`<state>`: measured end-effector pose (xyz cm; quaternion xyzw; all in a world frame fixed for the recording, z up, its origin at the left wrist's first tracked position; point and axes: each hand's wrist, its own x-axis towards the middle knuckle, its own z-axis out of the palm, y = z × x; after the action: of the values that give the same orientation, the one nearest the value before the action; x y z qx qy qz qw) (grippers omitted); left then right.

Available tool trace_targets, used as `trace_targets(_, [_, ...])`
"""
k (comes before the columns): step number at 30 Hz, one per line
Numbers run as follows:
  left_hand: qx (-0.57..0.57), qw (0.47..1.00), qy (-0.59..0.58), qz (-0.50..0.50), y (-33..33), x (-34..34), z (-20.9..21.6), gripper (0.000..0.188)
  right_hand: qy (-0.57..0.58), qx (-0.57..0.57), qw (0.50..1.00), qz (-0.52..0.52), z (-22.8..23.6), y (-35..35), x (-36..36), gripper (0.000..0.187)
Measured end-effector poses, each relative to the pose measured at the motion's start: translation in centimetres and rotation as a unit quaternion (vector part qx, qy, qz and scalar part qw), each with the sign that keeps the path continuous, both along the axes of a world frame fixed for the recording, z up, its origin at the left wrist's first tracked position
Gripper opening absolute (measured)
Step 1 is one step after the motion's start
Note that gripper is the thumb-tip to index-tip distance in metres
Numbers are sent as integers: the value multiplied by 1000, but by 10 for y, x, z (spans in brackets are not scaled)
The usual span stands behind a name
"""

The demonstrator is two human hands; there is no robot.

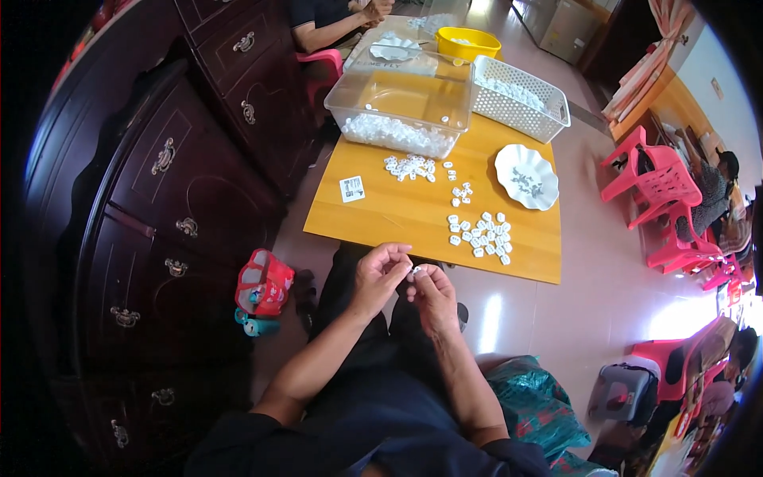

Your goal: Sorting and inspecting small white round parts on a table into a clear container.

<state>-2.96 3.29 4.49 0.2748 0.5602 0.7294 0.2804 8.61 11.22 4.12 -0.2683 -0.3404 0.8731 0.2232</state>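
My left hand [380, 278] and my right hand [433, 296] meet over my lap, just off the table's near edge. Finger and thumb of the right hand pinch a small white plastic piece [416, 270]. The left fingertips are closed beside it, with a bit of white showing; what exactly they grip is too small to make out. On the wooden table [381, 219] ahead lie loose white plastic pieces: a near-right pile [482, 234], a small group [462, 193] and a pile [409, 167] by the clear bin. A scalloped white plate [543, 165] holds small grey parts.
A clear plastic bin [397, 103], white perforated basket [520, 99] and yellow basin [469, 44] stand farther back. A square printed card [351, 188] lies at left. Another person's arm [330, 33] shows beyond. Dark cabinets [191, 159] flank the left; a green bag [532, 401] sits lower right.
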Motion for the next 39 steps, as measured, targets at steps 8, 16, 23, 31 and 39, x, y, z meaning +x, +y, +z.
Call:
trace_targets(8, [-1,1000,-1,-13,-1,0,6,26,13,20,999,-39,-4,-2,-2,5])
trace_targets(16, [-23,998,43,-27,1,-6,-2,27,3,97,992,-85,-5,-4,-4,9])
trace_targets(23, [-44,993,98,-38,1,-7,2,28,-35,153,985,-70,-5,3,-1,10])
trace_targets(31, [-45,991,120,-33,5,-10,-10,30,-83,248,964,-51,-11,9,-2,10])
trace_targets(39, [-62,983,169,-40,10,-10,-14,29,-77,223,970,-55,-20,12,0,10])
